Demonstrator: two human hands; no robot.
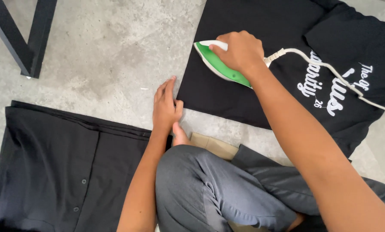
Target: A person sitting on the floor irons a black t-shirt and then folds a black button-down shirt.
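From my remote seat I note first what I cannot see: the soleplate of the iron (220, 64) is hidden against the cloth, most of its white handle is covered by the right hand (239, 51), and the white cord (330, 71) runs off the right edge of view. The black shirt (261, 64) is cut off at the top edge, and its white lettering is partly folded under, so I do not try to make it out. The right hand's fingers are wrapped closed around the handle, gripping the iron, which sits flat on the shirt near the shirt's upper left corner, its pointed green-and-white nose aimed left. The left hand (165, 107) lies palm down with fingers extended and together, fingertips on the bare floor (106, 51) and the thumb side touching the shirt's lower left corner; it grips nothing. The floor is mottled grey concrete, rough in look. A second dark garment (59, 167) with a row of small buttons lies flat at the lower left, cut off by the bottom edge. Grey trousers (209, 189) cover the crossed legs; a bare foot (179, 135) shows just below the left hand. Black angled furniture legs (27, 38) stand at the upper left corner, tops out of view.
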